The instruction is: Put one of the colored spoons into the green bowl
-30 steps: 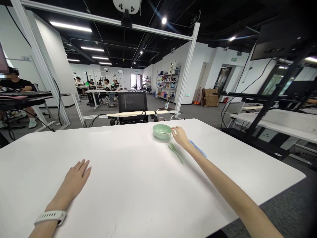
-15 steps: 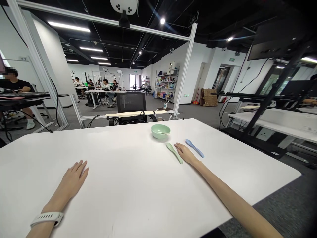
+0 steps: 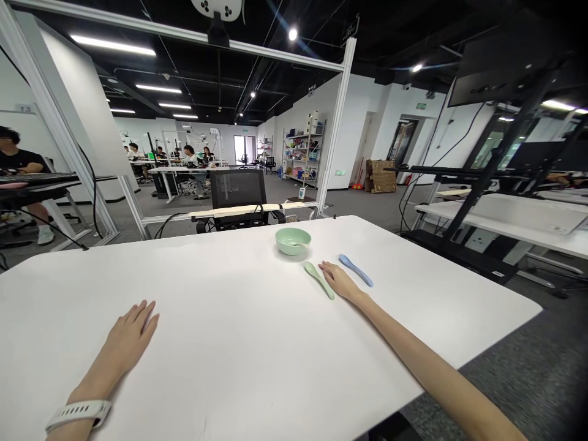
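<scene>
My left hand (image 3: 126, 339) lies flat on the white table (image 3: 220, 343), palm down with its fingers stretched out, and holds nothing. Between two spoons rests my right hand (image 3: 339, 280), also palm down, with extended fingers and nothing in it. Just left of it lies a light green spoon (image 3: 318, 280), its bowl end pointing away from me. A blue spoon (image 3: 356, 270) lies to its right, at a similar slant. Farther back stands a green bowl (image 3: 292, 244); a small pale spoon-like piece shows inside, against its right wall.
A metal frame (image 3: 334, 128) rises behind the table's far edge, with a black office chair (image 3: 239, 188) beyond it. Black stands and a white desk (image 3: 523, 223) are on the right. Several people sit at desks in the background, one at far left.
The camera view has turned slightly, so everything sits a little farther left in the picture. Both hands, the spoons and the bowl keep their places on the table.
</scene>
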{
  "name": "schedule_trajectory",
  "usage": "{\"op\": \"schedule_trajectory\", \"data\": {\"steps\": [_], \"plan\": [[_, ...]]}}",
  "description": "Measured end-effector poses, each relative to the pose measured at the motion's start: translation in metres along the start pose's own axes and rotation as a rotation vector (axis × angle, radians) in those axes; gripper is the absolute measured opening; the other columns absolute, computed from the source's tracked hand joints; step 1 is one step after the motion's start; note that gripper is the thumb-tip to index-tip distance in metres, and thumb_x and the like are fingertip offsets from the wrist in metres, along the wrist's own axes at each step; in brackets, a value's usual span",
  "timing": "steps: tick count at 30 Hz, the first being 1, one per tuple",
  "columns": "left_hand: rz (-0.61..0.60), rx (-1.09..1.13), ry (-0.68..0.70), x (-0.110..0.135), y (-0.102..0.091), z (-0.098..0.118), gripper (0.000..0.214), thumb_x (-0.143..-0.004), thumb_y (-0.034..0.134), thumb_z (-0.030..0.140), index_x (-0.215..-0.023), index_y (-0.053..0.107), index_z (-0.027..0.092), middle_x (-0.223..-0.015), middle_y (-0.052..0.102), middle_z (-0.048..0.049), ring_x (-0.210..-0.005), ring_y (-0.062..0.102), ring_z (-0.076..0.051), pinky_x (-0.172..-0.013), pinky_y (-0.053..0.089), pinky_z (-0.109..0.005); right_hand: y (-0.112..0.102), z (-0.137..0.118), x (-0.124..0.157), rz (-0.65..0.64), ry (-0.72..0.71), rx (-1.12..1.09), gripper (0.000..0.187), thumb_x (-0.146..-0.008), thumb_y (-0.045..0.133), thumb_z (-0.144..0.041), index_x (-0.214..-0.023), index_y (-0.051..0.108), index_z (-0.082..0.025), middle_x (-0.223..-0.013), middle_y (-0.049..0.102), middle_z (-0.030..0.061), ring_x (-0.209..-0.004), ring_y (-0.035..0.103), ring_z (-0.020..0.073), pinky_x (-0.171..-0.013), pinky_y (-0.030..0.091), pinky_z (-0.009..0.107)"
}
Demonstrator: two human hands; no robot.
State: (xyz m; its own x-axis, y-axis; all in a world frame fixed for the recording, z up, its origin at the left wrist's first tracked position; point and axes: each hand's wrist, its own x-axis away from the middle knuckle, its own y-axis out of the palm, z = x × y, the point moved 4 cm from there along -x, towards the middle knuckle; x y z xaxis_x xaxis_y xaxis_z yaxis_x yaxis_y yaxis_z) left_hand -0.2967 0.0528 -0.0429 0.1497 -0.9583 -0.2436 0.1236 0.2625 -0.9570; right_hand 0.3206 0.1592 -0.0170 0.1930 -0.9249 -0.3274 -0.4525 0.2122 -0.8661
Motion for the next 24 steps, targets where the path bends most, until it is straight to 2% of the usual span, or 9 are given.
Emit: {"op": "schedule_trajectory", "data": {"steps": [6,10,13,16,20,24], "plan": [[0.013,0.006,0.000,-0.001,0.001,0.000,0.086,-0.091,0.024,0.057,-0.151,0.057,0.005,-0.163,0.055,-0.0202,-0.155,0.046,-0.039,-0.127,0.038,-0.056,-0.001,0.001,-0.001,0.008,-0.004,0.000,0.047,-0.104,0.041,-0.019,-0.136,0.073,-0.008,-0.150,0.064,0.0219,-0.147,0.055,0.0317,-0.124,0.041,0.046],[0.022,0.006,-0.006,0.000,0.003,-0.001,0.084,-0.092,0.024,0.056,-0.151,0.057,0.007,-0.163,0.055,-0.0190,-0.155,0.047,-0.038,-0.127,0.039,-0.055,-0.013,-0.001,-0.010,0.093,0.036,-0.027,0.047,-0.102,0.042,-0.017,-0.138,0.072,-0.013,-0.148,0.067,0.0182,-0.144,0.058,0.0297,-0.123,0.042,0.046],[0.037,-0.002,0.002,-0.001,0.005,-0.003,0.083,-0.091,0.025,0.055,-0.151,0.058,0.008,-0.163,0.056,-0.0188,-0.154,0.047,-0.038,-0.126,0.040,-0.056,-0.029,-0.013,-0.031,0.171,0.041,-0.038,0.045,-0.103,0.043,-0.018,-0.137,0.072,-0.018,-0.141,0.072,0.0151,-0.134,0.065,0.0279,-0.117,0.047,0.045],[0.050,-0.003,0.018,-0.001,0.005,-0.003,0.081,-0.092,0.026,0.054,-0.150,0.059,0.008,-0.161,0.057,-0.0189,-0.153,0.049,-0.038,-0.125,0.041,-0.056,-0.045,-0.036,-0.063,0.185,0.011,-0.010,0.040,-0.102,0.046,-0.017,-0.130,0.075,-0.016,-0.126,0.078,0.0145,-0.116,0.071,0.0260,-0.107,0.052,0.039],[0.043,0.002,0.013,0.000,0.002,-0.001,0.080,-0.092,0.026,0.053,-0.150,0.058,0.008,-0.161,0.057,-0.0194,-0.153,0.049,-0.037,-0.125,0.041,-0.056,-0.056,-0.068,-0.108,0.035,0.034,0.112,0.035,-0.102,0.052,-0.015,-0.124,0.079,-0.013,-0.117,0.081,0.0133,-0.108,0.073,0.0234,-0.097,0.051,0.028],[0.027,-0.009,0.001,0.002,-0.003,0.005,0.079,-0.093,0.026,0.050,-0.150,0.058,0.005,-0.162,0.056,-0.0214,-0.154,0.048,-0.038,-0.126,0.041,-0.057,-0.049,-0.087,-0.138,-0.139,0.123,0.241,0.027,-0.100,0.061,-0.019,-0.113,0.084,-0.014,-0.108,0.083,0.0137,-0.101,0.076,0.0246,-0.088,0.051,0.026]]}}
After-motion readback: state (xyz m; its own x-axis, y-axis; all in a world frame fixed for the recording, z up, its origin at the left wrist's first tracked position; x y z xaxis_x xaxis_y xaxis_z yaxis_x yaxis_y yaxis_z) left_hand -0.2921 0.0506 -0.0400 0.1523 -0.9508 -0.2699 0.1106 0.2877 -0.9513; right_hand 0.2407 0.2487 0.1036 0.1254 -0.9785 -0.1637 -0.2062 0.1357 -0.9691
